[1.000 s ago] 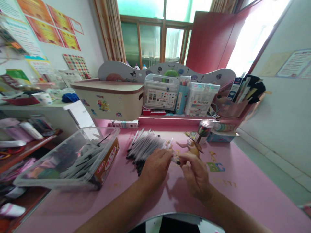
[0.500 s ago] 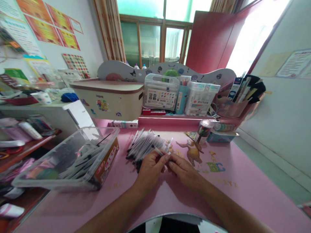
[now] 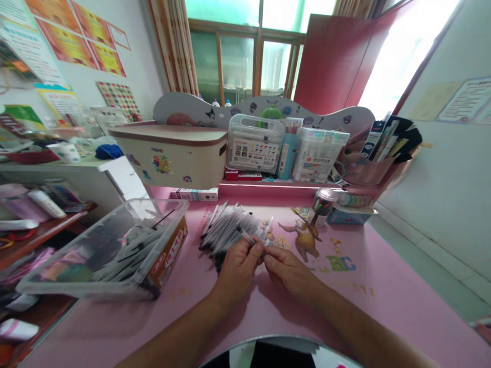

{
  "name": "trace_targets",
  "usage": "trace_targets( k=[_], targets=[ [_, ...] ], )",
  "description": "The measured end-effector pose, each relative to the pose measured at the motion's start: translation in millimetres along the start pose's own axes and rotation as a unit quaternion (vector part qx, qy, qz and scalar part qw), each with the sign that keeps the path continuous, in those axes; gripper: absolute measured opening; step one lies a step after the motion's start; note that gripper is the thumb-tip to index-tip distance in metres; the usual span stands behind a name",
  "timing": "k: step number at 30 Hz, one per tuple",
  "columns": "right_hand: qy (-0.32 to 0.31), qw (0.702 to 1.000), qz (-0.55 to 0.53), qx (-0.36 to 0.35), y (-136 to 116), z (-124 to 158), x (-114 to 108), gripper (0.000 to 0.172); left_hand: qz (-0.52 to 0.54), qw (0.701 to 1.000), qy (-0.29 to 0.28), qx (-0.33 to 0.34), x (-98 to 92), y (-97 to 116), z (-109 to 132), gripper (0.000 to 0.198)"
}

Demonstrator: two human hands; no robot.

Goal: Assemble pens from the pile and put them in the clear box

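Observation:
Both hands meet over the pink desk (image 3: 383, 306) just in front of a heap of white pens with black caps (image 3: 226, 231). My left hand (image 3: 238, 268) pinches one pen (image 3: 247, 237) from the heap, its dark tip angled up and to the left. My right hand (image 3: 288, 272) is closed on the near end of the same pen, fingertips touching those of the left. A clear plastic bin (image 3: 115, 250) to the left holds several more pens of the same kind.
A beige lidded box (image 3: 172, 153), marker cases (image 3: 253, 145) and a pen holder stand on the raised pink shelf at the back. A small tin (image 3: 321, 204) sits right of the heap. Cluttered shelves fill the left side.
My hands have drawn together and moved left toward the heap. The pen, held low near the bear sticker a second ago, now points up-left between both hands.

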State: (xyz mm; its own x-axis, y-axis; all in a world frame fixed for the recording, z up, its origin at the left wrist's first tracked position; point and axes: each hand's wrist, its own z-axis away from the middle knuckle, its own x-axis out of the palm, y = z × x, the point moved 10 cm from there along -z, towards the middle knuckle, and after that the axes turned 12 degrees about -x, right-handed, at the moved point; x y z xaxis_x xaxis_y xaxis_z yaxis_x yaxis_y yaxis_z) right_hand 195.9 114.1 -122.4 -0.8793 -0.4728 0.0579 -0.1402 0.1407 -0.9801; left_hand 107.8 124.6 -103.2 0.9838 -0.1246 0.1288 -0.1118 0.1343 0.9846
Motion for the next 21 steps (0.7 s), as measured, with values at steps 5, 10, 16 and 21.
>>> trace_targets(
  k=[5,10,16,21],
  targets=[
    [0.027,1.0,0.015,0.006,1,-1,-13,0.038,-0.031,0.999,-0.007,-0.026,-7.5,3,-3,0.035],
    [0.14,0.99,0.037,-0.006,3,-1,-52,0.039,-0.083,0.985,-0.107,-0.111,8.5,-14,0,0.045],
    [0.123,0.987,0.105,-0.009,1,-3,-58,0.052,-0.128,0.957,-0.201,-0.168,26.2,-31,9,0.038],
    [0.107,0.994,0.007,0.035,18,-2,-51,0.051,-0.081,0.957,-0.192,-0.201,21.9,-35,9,0.045]
  ],
)
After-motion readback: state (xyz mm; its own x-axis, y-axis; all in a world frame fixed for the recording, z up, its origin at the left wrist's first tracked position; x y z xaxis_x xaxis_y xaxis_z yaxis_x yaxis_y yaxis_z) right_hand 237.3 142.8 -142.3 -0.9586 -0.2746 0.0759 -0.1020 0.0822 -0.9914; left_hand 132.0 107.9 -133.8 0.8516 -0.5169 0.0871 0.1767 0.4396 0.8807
